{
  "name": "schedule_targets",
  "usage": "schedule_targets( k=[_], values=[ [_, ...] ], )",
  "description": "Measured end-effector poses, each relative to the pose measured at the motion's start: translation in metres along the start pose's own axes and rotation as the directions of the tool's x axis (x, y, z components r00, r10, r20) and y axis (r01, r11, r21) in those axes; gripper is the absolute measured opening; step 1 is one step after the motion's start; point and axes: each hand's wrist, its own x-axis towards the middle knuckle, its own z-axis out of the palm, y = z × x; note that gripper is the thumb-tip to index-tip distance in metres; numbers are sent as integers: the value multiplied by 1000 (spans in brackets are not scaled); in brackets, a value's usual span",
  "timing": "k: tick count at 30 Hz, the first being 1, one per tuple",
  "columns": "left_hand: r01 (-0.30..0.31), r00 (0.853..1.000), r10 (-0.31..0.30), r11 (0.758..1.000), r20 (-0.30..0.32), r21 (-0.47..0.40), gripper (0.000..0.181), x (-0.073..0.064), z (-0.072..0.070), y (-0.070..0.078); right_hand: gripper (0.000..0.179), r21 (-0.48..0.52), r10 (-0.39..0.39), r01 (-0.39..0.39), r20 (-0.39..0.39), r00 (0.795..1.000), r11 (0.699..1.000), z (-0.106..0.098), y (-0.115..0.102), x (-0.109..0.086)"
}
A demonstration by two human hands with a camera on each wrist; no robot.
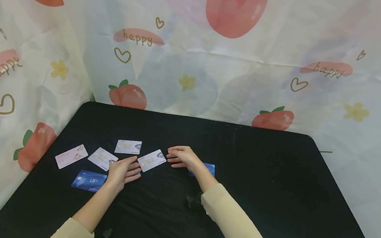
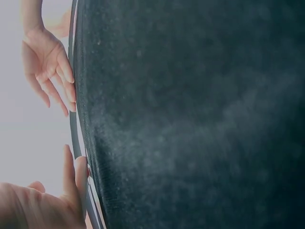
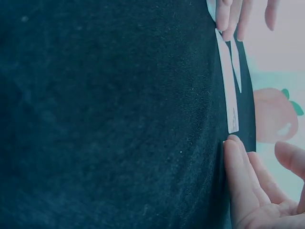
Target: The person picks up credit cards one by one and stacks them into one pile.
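Between my two hands a white VIP card (image 1: 152, 160) lies tilted on the black-covered table. At its left end is my left hand (image 1: 122, 173), palm turned inward with fingers extended and holding nothing. My right hand (image 1: 183, 157) reaches in from the right, fingers loosely stretched toward the card's right end, with nothing in its grasp. A second white VIP card (image 1: 128, 147) is just behind the left fingertips. Left of that hand lies a third white VIP card (image 1: 98, 157), its corner overlapped by the hand. In the right wrist view, the right fingertips are right by a card's end (image 3: 232, 114).
A pinkish card (image 1: 71, 156) lies farthest left. In front of it is a blue VIP card (image 1: 89, 181), partly behind my left forearm. Another blue card (image 1: 210, 169) is partly hidden by my right forearm. A printed curtain (image 1: 190, 50) hangs behind the black table (image 1: 274, 180).
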Motion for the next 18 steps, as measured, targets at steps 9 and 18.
schedule_targets(
  k=[9,18],
  values=[
    [86,996,-81,986,36,-141,54,6,0,1,31,18,43,-43,16,999,999,0,-2,0],
    [125,992,-117,972,55,-197,55,9,0,-1,33,68,81,-83,28,996,994,-3,3,5]
  ],
)
